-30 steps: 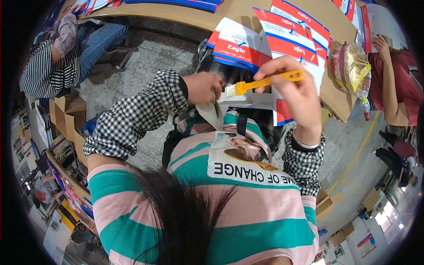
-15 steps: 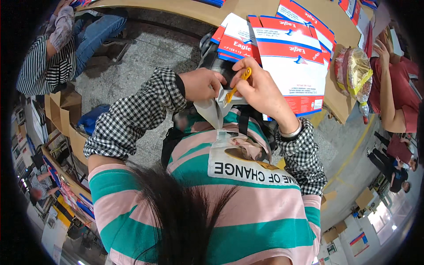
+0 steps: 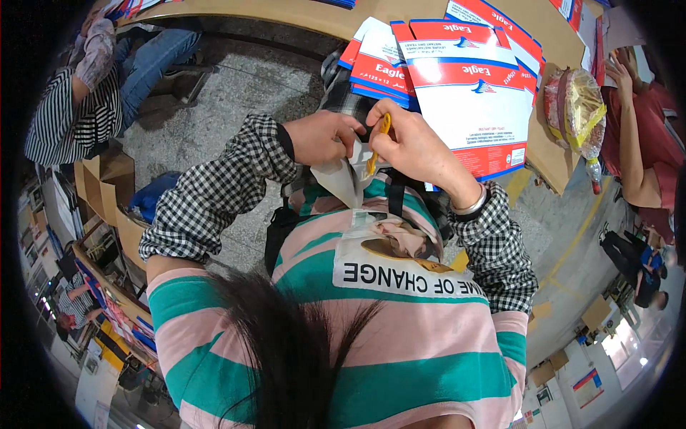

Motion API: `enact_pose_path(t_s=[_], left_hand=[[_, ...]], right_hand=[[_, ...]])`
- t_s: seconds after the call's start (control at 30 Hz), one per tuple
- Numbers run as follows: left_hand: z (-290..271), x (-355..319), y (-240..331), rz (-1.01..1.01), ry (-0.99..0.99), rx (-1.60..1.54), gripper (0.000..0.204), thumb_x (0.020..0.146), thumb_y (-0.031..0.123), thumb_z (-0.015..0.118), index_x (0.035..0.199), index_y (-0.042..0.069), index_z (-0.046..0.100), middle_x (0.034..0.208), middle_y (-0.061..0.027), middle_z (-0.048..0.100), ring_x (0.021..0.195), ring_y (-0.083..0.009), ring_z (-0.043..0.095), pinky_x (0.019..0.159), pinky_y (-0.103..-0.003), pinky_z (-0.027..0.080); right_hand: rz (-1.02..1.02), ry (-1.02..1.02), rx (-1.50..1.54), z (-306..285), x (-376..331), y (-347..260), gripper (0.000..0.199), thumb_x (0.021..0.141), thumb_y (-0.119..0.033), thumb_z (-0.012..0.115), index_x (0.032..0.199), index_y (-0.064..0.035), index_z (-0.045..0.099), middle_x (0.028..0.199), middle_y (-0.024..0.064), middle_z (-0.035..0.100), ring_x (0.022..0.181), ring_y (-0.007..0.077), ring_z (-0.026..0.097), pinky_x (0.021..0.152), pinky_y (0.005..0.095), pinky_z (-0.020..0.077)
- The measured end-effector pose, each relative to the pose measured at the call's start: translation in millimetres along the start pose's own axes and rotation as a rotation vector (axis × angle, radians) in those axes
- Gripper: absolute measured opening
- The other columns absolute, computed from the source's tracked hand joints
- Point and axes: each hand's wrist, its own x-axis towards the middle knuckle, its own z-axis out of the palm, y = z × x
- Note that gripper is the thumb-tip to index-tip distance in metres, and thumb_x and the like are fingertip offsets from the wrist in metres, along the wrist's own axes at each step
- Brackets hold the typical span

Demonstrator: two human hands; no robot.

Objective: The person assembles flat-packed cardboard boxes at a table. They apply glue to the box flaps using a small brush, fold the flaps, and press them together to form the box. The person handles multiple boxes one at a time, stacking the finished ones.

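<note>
My left hand is closed, thumb and fingers pinching the upper edge of a pale grey-white folded sheet over my lap. Beside it, my right hand grips a slim yellow-handled tool that slants down against the sheet. The tool's tip is hard to make out; its kind is unclear. Just beyond my hands, flat red, white and blue printed cartons lie overlapped in a stack, and a smaller printed carton lies to their left.
A clear-wrapped round bundle rests at the right on the brown table. People sit at the left and right edges. Open cardboard boxes and a blue bag stand at the left on the grey floor.
My right hand has shifted slightly left and closed more tightly around the yellow-handled tool, which now stands steeper. My left hand has barely moved and still pinches the sheet.
</note>
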Motion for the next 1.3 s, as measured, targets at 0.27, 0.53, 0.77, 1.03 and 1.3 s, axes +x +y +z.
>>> enact_pose_path(t_s=[0.27,0.53,0.77,1.03,1.3], left_hand=[[-1,-1,7,0.012,-0.017,-0.047,0.021,0.069,0.006,0.052,0.079,-0.001,0.069,0.119,-0.0147,0.057,0.1,-0.0289,0.06,0.087,-0.034,0.048],[-6,-1,8,-0.053,-0.054,-0.052,0.021,0.069,0.005,0.052,0.08,-0.001,0.069,0.117,-0.0121,0.058,0.1,-0.0264,0.059,0.086,-0.033,0.048],[-12,-4,8,-0.104,-0.044,-0.08,0.016,0.07,0.005,0.056,0.079,-0.002,0.066,0.099,-0.013,0.06,0.091,-0.0252,0.061,0.082,-0.034,0.048],[-7,-4,-2,-0.058,-0.004,-0.062,0.02,0.072,0.007,0.053,0.081,-0.001,0.069,0.103,-0.012,0.064,0.087,-0.0255,0.065,0.078,-0.033,0.052],[-14,-4,3,-0.079,-0.059,-0.025,0.02,0.071,0.01,0.055,0.081,0.0,0.07,0.122,-0.0143,0.056,0.105,-0.0278,0.058,0.089,-0.034,0.047]], right_hand=[[-0.021,0.033,0.074,1,0,-5,0.019,0.079,-0.009,0.053,0.093,0.0024,0.048,0.072,0.0247,0.058,0.072,0.0402,0.06,0.063,0.0425,0.0461],[-0.08,0.051,-0.012,6,9,-5,0.015,0.081,-0.007,0.051,0.092,0.002,0.048,0.066,0.0159,0.056,0.059,0.0234,0.06,0.055,0.0327,0.0457],[-0.08,0.052,-0.045,7,19,-12,0.017,0.08,-0.008,0.051,0.093,0.0025,0.049,0.067,0.0176,0.057,0.06,0.0288,0.058,0.058,0.0341,0.046],[-0.045,0.029,-0.057,2,19,-22,0.017,0.08,-0.007,0.051,0.094,0.0028,0.049,0.074,0.0212,0.058,0.067,0.033,0.059,0.062,0.0368,0.0465],[-0.094,0.093,0.01,-8,14,-27,0.016,0.081,-0.005,0.049,0.096,0.0025,0.048,0.073,0.0147,0.058,0.065,0.0196,0.059,0.058,0.0314,0.0465]])
